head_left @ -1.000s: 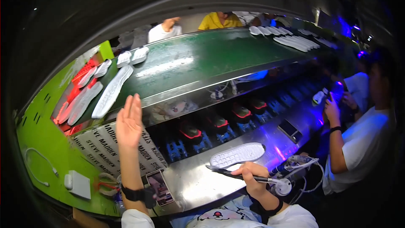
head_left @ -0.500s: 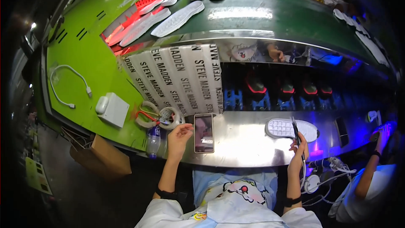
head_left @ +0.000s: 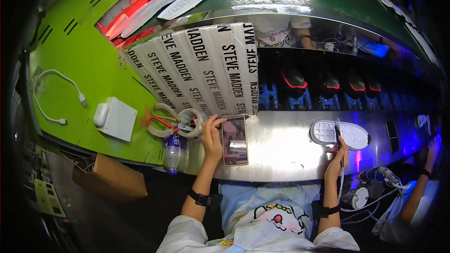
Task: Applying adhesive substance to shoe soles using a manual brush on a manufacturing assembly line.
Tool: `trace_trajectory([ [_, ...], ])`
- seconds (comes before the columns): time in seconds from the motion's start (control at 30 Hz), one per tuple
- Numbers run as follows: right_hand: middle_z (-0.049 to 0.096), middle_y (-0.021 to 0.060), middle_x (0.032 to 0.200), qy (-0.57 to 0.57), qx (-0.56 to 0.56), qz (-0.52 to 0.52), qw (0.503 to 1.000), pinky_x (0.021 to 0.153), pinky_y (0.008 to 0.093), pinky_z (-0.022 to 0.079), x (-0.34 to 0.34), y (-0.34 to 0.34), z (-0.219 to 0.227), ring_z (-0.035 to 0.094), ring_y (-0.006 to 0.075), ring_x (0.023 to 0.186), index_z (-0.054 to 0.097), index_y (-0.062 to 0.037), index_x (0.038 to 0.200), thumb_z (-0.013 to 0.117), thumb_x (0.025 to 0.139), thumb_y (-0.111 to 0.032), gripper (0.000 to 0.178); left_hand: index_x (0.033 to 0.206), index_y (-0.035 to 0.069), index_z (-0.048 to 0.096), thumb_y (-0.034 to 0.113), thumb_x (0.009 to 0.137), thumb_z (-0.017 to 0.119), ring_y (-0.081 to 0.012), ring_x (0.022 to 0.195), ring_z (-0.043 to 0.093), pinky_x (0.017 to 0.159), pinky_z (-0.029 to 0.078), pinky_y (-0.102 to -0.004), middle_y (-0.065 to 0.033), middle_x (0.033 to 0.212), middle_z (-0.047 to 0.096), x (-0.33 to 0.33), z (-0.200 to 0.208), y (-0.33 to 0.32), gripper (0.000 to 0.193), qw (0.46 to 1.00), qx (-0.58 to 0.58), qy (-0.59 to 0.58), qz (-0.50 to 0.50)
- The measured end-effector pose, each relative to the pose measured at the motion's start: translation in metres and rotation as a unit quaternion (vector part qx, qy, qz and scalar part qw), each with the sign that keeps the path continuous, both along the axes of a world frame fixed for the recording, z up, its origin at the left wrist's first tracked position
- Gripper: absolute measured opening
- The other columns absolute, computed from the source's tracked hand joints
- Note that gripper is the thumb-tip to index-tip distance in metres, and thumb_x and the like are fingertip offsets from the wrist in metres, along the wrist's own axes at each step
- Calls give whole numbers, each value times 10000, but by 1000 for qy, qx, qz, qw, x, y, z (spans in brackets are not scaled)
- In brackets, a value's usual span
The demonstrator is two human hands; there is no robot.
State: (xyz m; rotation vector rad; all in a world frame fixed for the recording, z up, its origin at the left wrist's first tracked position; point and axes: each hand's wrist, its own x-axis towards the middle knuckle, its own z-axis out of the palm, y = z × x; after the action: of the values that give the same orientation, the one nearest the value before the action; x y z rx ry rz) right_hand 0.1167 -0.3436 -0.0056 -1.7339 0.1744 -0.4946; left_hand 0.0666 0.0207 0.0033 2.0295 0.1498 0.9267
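Right hand (head_left: 336, 163): fingers closed round black pen-like tool (head_left: 338, 132), tip over white sole (head_left: 355, 135) on tabletop (head_left: 281, 159). Left hand (head_left: 212, 141): fingers loose at phone (head_left: 235, 145) edge, contact unclear. Step looks like tool work on sole; next stroke calls for steadying sole.

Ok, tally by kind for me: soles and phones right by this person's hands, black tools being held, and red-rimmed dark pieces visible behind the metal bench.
White sole: 1
Phone: 1
Black tool: 1
Red-rimmed dark pieces: 4
Total: 7
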Motion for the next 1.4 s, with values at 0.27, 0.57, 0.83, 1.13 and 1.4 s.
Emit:
trace_trajectory([
  [0.27, 478, -6, 663, 4, 61, -37, 997, 560, 210, 320, 3, 2, -6, 406, 61, 590, 637, 30, 1044, 356, 999, -287, 425, 1162, -21, 508, 279, 988, 318, -240, 981, 505, 883, 392, -341, -111, 1043, 641, -2, -12, 4, 395, 1000, -9, 11, -1],
  [0.57, 512, 6, 703, 30, 122, -22, 992, 541, 204, 373, 1, 3, -1, 439, 61, 580, 598, 18, 1104, 363, 996, -348, 448, 1123, -35, 496, 67, 899, 415, -234, 926, 502, 840, 414, -344, -117, 1079, 603, -75, -13, -22, 259, 999, -30, 22, -9],
  [0.83, 504, 8, 692, 17, 129, -26, 991, 566, 211, 404, 3, 6, 1, 482, 82, 602, 596, 32, 1093, 350, 999, -336, 452, 1026, -59, 513, 56, 905, 398, -246, 901, 520, 804, 447, -323, -174, 1028, 626, -94, -10, -31, 203, 998, 29, 48, -24],
  [1.13, 532, 24, 728, 28, 142, -27, 989, 587, 203, 384, -1, 0, -2, 461, 73, 620, 597, 33, 1091, 365, 995, -351, 459, 1081, -56, 524, 238, 952, 342, -267, 984, 462, 904, 370, -346, -143, 1095, 612, -26, 18, -11, 369, 997, 67, 31, -32],
  [1.4, 533, 28, 736, 19, 143, -35, 989, 585, 198, 400, 3, -4, -8, 488, 79, 606, 601, 31, 1083, 339, 997, -341, 463, 1117, -61, 485, 349, 982, 279, -264, 1051, 476, 933, 390, -350, -178, 1120, 556, 4, -1, -5, 478, 997, 31, -9, -64],
])
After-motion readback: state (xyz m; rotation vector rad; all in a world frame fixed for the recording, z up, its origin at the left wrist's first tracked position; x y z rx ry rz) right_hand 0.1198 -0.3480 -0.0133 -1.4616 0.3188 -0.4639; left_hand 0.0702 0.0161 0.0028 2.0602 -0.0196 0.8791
